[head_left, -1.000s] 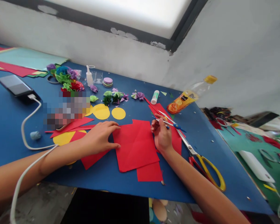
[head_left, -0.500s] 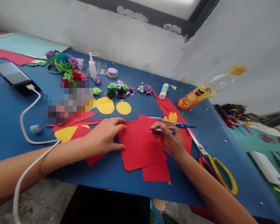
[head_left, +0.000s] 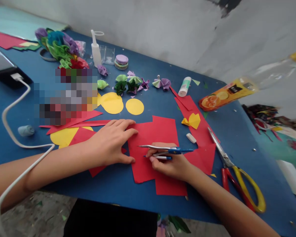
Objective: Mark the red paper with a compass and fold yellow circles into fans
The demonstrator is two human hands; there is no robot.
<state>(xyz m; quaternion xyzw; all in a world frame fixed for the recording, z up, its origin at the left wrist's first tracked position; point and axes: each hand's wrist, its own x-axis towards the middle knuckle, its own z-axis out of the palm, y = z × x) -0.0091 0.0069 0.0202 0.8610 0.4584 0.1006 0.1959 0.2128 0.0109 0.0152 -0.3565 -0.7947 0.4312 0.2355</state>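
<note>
A square of red paper (head_left: 143, 135) lies on the blue table in front of me, over another red piece. My left hand (head_left: 113, 141) rests at its left edge, fingers apart and fingertips touching the paper. In my right hand (head_left: 174, 164) is a drawing compass (head_left: 179, 150), blue at the hinge with silver legs, held almost flat above the middle of the paper. Whether its tips touch the paper I cannot tell. A white eraser (head_left: 191, 138) and a folded yellow paper piece (head_left: 193, 121) lie beyond my right hand. Scissors (head_left: 228, 161) with red and yellow handles lie to its right.
Yellow paper circles (head_left: 135, 106), folded paper flowers (head_left: 127, 87) and a glue stick (head_left: 185, 86) lie farther back. An orange drink bottle (head_left: 227, 93) is at the right. A white cable (head_left: 14, 138) runs from a phone (head_left: 2, 62) across my left forearm.
My right hand has moved left and down over the red paper with the compass, uncovering the eraser. My left hand stays at the paper's left edge. The view has shifted.
</note>
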